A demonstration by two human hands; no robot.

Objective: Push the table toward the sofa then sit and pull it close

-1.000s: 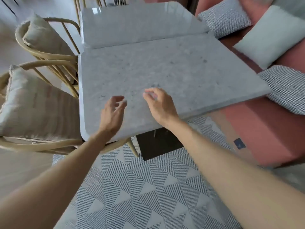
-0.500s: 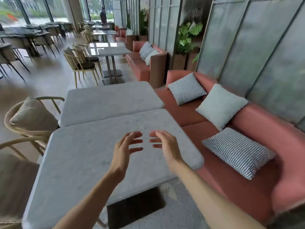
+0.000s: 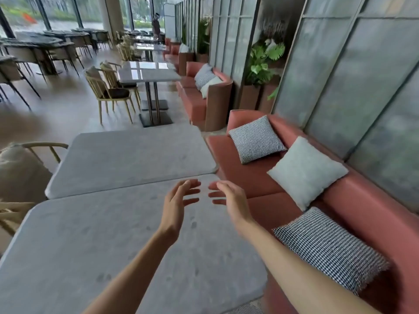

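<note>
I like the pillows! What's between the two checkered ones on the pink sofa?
A plain pale cushion sits between both checkered cushions, shown in the head view.

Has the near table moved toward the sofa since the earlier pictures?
No: the near table still lines up with the far table, corner to corner, as before.

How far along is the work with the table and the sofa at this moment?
Done, it seems: the near grey stone-topped table reaches the pink sofa. In hand: nothing; the left hand and right hand hover open, touching nothing. Left: sitting down and pulling the table close.
</note>
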